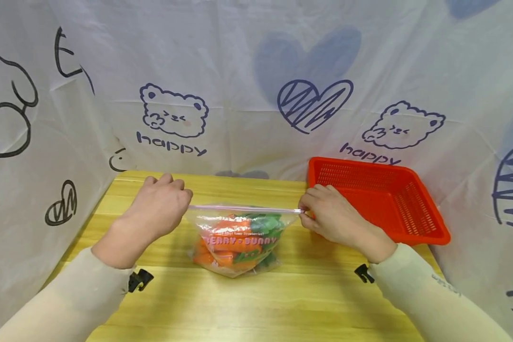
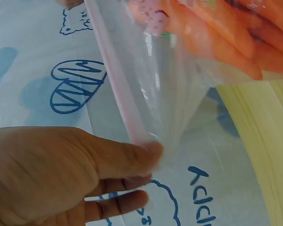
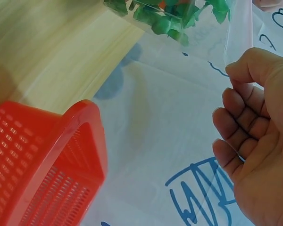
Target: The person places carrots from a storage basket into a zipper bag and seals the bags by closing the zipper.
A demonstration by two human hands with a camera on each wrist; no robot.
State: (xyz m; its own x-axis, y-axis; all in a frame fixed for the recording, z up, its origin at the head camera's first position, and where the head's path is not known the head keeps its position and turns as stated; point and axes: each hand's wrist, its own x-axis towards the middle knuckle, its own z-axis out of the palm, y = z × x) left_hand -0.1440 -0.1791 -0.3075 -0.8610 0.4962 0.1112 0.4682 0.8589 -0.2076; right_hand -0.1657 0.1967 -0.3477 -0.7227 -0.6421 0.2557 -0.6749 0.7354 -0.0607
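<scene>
A clear zip bag (image 1: pixel 239 228) printed with pink "BERRY BUNNY" lettering hangs between both hands over the wooden table. Inside it are several orange carrots (image 2: pixel 221 33) with green leafy tops (image 3: pixel 165 19). My left hand (image 1: pixel 164 204) pinches the left top corner of the bag between thumb and forefinger. At the other end, my right hand (image 1: pixel 331 213) pinches the right top corner, where the white slider (image 1: pixel 298 211) sits. The pink zip strip (image 1: pixel 243 208) is stretched straight between them. Whether the bag's bottom touches the table cannot be told.
A red plastic basket (image 1: pixel 376 194) with perforated walls stands at the back right of the table, close behind my right hand. The wooden table (image 1: pixel 256 304) is bounded at the back and sides by white cloth (image 1: pixel 239 57) with blue and black drawings.
</scene>
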